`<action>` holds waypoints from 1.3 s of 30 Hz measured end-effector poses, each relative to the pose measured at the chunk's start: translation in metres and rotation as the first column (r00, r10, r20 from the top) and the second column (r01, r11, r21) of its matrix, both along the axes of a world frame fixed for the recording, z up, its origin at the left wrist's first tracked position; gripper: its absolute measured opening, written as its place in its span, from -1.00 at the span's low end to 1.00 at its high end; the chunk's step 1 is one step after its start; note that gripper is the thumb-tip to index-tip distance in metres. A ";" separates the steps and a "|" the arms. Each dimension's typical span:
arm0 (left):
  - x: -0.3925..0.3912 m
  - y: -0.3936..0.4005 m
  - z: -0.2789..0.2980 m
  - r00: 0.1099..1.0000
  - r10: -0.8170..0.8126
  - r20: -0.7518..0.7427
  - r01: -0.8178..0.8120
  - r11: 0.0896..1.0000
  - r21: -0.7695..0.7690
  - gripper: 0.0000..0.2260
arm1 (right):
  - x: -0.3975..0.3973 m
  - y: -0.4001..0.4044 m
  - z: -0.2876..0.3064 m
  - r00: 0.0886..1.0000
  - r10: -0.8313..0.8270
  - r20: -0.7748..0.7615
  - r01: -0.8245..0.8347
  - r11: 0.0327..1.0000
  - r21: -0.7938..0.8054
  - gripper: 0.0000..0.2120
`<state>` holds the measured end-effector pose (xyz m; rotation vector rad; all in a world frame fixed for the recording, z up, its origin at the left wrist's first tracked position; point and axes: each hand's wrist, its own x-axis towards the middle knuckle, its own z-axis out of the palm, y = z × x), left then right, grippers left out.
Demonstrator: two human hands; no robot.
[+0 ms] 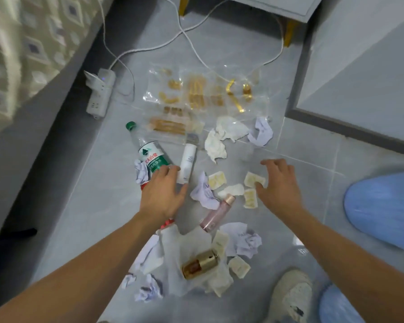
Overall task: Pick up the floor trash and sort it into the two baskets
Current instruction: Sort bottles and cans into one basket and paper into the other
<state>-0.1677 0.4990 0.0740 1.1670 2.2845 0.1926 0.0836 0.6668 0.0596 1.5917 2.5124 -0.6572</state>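
Trash litters the grey floor (79,206): one green-capped water bottle (147,150), one white tube (187,163), one pink bottle (216,214), one gold bottle (201,264), plus crumpled papers and tissues too jumbled to count. Left hand (163,194) hovers spread and empty, fingertips over the water bottle's base; right hand (278,183) is spread too, thumb touching a small cream packet (253,179). Two blue baskets (383,206) sit at the right, both cut off by the frame.
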 end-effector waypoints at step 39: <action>0.263 0.198 0.230 0.895 -0.405 0.186 0.338 0.889 0.310 -0.37 | 0.207 0.015 0.226 0.731 -0.538 -0.421 0.590 0.807 -0.007 -0.40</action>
